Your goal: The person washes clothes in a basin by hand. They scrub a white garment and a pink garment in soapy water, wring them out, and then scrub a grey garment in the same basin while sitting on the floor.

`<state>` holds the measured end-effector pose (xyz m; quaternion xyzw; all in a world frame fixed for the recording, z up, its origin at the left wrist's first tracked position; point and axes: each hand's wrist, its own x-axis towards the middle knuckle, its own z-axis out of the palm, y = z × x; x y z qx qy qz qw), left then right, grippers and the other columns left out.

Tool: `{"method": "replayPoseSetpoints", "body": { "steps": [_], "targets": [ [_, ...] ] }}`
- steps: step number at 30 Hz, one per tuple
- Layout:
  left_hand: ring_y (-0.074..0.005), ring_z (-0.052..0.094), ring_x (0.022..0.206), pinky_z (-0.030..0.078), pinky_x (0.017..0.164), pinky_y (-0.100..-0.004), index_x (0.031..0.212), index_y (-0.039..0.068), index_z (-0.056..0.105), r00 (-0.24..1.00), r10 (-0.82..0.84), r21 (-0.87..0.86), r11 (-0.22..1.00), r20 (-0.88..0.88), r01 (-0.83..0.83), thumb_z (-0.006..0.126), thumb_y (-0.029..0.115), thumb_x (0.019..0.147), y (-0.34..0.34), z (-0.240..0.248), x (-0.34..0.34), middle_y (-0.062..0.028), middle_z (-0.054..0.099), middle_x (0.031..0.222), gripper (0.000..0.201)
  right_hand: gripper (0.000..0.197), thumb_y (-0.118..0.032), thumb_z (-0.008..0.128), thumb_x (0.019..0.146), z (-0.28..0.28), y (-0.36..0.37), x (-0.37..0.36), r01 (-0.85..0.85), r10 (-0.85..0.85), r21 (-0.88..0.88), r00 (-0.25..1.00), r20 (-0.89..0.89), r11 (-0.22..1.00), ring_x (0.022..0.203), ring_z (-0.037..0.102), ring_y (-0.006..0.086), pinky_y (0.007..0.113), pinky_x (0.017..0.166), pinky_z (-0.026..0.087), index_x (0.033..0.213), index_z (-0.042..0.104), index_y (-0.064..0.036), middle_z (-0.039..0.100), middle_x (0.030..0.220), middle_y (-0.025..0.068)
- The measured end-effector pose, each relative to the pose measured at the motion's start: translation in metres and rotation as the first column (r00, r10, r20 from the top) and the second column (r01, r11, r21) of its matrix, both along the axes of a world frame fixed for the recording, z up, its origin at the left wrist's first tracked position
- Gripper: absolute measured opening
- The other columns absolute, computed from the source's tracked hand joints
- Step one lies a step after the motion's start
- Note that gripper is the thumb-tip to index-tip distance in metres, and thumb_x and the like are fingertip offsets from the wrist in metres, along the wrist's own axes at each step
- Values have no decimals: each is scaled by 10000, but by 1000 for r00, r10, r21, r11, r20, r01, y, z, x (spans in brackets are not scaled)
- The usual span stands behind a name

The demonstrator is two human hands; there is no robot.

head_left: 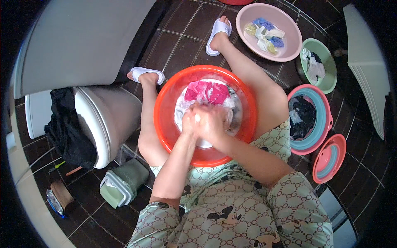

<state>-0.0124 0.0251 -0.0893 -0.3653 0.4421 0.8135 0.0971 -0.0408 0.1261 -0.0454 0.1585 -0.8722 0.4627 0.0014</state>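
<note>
An orange-red basin point(162, 111) stands between my legs, with wet laundry in it. A bright pink cloth point(206, 91) lies on top toward the far side, over white cloth point(180, 112) and some greyish fabric. Above the near half of the laundry, my left hand point(190, 123) and my right hand point(211, 124) are pressed together, fingers closed. A small white patch shows between them; whether it is suds or cloth I cannot tell. The fingers are slightly blurred and partly hide one another, so what they grip is not clear.
To the right stand a pale pink basin point(243, 38) with wet clothes, a green basin point(331, 78), a pink-and-blue basin point(321, 108) with dark clothes and a small pink basin point(340, 144). At left are a toilet point(118, 120) draped with black cloth point(66, 128) and a bin point(134, 175).
</note>
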Motion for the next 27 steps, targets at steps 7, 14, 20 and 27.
{"method": "replayPoseSetpoints", "body": {
  "steps": [7,14,20,27],
  "targets": [
    [-283,603,898,497,807,-416,1296,64,445,971,156,-27,988,182,-153,309,397,956,15,15,-4,-99,614,985,495,262,-306,576,841,7,9,-23,49,-39,-38,973,229,998,652,625,363,511,649,482,705,623,-87,628,693,167],
    [-221,608,920,506,780,-361,1115,78,563,968,156,56,984,195,-170,407,284,955,28,45,-13,-94,631,944,304,248,-307,585,825,11,16,-33,10,-22,48,966,259,999,687,628,365,470,617,493,701,599,-93,637,734,150],
    [-209,618,878,505,770,-337,1036,44,597,987,103,382,923,-123,-49,440,276,942,14,23,-3,-81,639,952,296,109,-245,622,751,9,15,-7,-122,122,5,990,-66,993,635,616,324,472,695,457,759,628,-137,626,715,126],
    [-212,615,767,518,704,-345,993,47,587,993,101,57,994,-65,-97,433,280,947,1,31,5,-83,630,831,283,177,-239,641,797,43,-3,9,-78,68,-180,996,-57,981,595,605,292,428,555,466,686,587,-112,591,643,99]
  ]
}}
